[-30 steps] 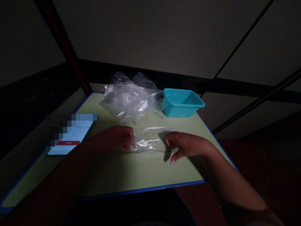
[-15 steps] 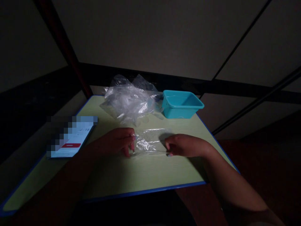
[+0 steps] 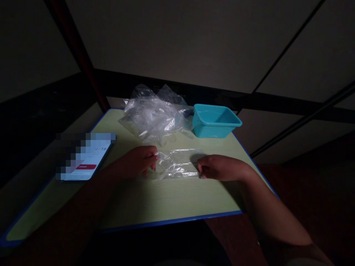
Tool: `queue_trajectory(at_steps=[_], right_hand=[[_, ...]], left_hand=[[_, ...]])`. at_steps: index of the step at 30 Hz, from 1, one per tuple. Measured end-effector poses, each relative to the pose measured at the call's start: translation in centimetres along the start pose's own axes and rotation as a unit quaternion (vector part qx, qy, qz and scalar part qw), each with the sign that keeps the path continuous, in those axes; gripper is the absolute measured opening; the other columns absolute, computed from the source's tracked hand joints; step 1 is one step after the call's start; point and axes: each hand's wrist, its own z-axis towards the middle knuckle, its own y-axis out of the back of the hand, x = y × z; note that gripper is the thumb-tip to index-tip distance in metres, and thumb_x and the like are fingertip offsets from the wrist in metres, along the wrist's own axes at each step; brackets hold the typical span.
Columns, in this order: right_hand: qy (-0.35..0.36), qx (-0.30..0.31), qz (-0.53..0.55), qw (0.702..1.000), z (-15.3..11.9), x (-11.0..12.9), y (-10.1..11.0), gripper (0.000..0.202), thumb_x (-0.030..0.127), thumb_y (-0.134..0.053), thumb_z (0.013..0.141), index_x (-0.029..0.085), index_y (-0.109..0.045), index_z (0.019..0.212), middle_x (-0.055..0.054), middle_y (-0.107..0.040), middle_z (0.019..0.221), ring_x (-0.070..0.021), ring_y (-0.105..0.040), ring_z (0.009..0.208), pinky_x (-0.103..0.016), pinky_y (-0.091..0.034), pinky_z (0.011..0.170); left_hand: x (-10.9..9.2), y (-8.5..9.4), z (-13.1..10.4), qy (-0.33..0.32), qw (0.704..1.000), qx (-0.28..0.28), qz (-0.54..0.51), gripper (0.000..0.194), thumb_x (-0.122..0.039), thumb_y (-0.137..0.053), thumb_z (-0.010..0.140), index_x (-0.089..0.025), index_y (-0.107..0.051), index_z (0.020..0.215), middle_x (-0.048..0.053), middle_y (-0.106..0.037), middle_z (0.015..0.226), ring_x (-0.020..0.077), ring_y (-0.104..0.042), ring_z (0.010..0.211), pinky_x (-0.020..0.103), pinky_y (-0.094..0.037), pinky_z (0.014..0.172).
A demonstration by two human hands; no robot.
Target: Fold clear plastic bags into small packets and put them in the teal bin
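Left hand [image 3: 141,161]: thumb and fingers pinched narrow on the left end of the clear plastic bag [image 3: 179,168], that end raised a bit. Right hand [image 3: 222,168]: palm down, fingers curled, thumb tip in close to the fingers at the bag's right end; gap is narrow, can't tell if film is actually clamped there. Bag spans between the two hands, low over the near-middle part of the table [image 3: 172,199], creased, with bright glare lines along it. Can't tell how much of it touches the surface

Beyond it: heap of crumpled clear plastic [image 3: 155,116] toward the far edge. Teal bin [image 3: 213,129] just right of the heap, upright, open side up, near the far right corner. Phone [image 3: 90,157] flat at the left side, beside the left forearm, screen lit with a red bar, part of it pixelated. Tabletop is pale green-yellow, blue edging. Lighting dim, paneled wall [image 3: 172,40] behind
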Motion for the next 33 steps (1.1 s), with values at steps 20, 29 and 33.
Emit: queue_trajectory(at_steps=[20, 29, 33], right_hand=[[-0.018, -0.034, -0.061, 0.997, -0.35, -0.39, 0.60, 0.006, 0.018, -0.062, 0.080, 0.016, -0.061, 0.086, -0.005, -0.062, 0.090, -0.0155, -0.054, 0.078, -0.027, -0.037, 0.067], [-0.009, -0.007, -0.024, 1.000, -0.49, -0.98, 0.72, 0.012, 0.011, -0.058, 0.082, 0.017, -0.065, 0.088, -0.002, -0.066, 0.083, -0.0137, -0.056, 0.073, -0.026, -0.038, 0.066], [0.021, 0.002, -0.003, 1.000, -0.35, -0.77, 0.63, 0.011, 0.012, -0.055, 0.085, 0.016, -0.065, 0.086, -0.002, -0.064, 0.080, -0.0131, -0.055, 0.072, -0.025, -0.039, 0.065]], left_hand=[[0.74, 0.29, 0.28, -0.017, 1.000, 0.005, 0.008, 0.031, -0.047, -0.045, 0.085, -0.021, -0.051, 0.069, -0.002, -0.063, 0.068, 0.0144, -0.060, 0.058, 0.025, -0.045, 0.058], [0.75, 0.41, 0.28, -0.014, 1.000, -0.011, 0.021, 0.031, -0.046, -0.044, 0.085, -0.021, -0.051, 0.068, -0.002, -0.062, 0.065, 0.0153, -0.059, 0.060, 0.026, -0.044, 0.060], [0.77, 0.38, 0.26, -0.016, 0.999, -0.006, 0.038, 0.030, -0.045, -0.044, 0.085, -0.021, -0.049, 0.067, -0.003, -0.057, 0.060, 0.0145, -0.054, 0.055, 0.025, -0.040, 0.056]])
